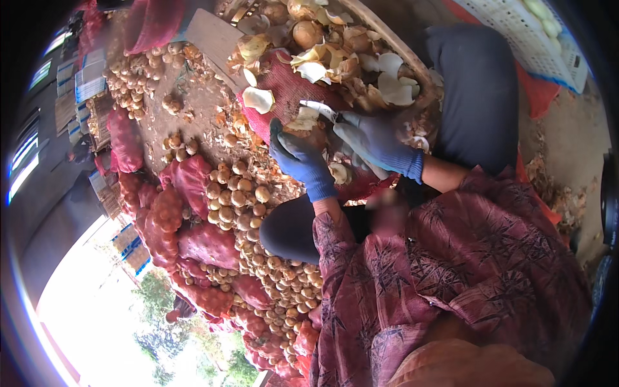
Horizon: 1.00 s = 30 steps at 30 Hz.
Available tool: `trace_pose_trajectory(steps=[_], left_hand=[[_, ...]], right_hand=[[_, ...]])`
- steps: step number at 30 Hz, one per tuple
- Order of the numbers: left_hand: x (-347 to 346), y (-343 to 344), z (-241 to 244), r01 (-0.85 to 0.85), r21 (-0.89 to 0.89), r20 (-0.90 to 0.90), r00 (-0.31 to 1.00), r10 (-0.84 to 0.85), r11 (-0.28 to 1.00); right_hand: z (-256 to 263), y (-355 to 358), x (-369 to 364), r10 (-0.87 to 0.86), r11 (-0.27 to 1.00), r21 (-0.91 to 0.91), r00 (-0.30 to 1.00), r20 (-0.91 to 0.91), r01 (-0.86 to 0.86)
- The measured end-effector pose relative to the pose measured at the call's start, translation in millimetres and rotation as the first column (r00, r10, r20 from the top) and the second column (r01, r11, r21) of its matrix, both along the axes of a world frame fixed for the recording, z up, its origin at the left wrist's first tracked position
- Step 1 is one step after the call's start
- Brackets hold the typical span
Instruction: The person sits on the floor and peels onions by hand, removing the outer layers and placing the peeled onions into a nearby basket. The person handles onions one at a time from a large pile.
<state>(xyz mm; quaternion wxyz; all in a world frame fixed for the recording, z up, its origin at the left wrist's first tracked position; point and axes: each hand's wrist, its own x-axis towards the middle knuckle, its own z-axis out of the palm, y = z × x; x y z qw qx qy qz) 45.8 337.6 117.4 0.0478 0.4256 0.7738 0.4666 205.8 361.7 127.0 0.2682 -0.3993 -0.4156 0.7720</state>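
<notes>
My left hand, in a blue knit glove with a grey-green coated palm, is half curled above a red mesh sack. A pale piece of onion peel lies close to its fingers; whether the hand grips anything is hidden. Just right of it, my right hand, gloved alike, is closed around what looks like a small knife, its pale curved blade pointing left. Beyond both hands lies a heap of dry onion skins with a whole onion on it. Another peel rests on the sack.
Loose onions and full red mesh sacks spread along the left. A wooden board stands by the heap, and a curved rim borders it. A white plastic crate holds pale onions at upper right.
</notes>
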Motion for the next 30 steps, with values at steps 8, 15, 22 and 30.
trace_pose_trajectory(steps=[8, 15, 22, 30], left_hand=[[-3, 0, -2, -0.061, -0.004, 0.067, 0.996, 0.061, 0.998], [-23, 0, 2, -0.064, -0.021, 0.438, 0.897, 0.067, 0.998], [-33, -12, 29, 0.087, -0.486, -0.272, 0.931, -0.245, 0.87], [-61, -8, 4, 0.036, -0.127, 0.568, 0.822, 0.043, 0.991]], right_hand=[[4, -22, 25, 0.153, 0.982, -0.106, 0.988, -0.012, -0.153], [5, -34, 18, 0.134, 0.991, -0.009, 0.991, 0.004, -0.134], [17, -4, 2, 0.125, 0.984, 0.124, 0.991, 0.049, -0.13], [-35, -44, -11, -0.152, 0.647, 0.762, 0.973, 0.176, -0.037]])
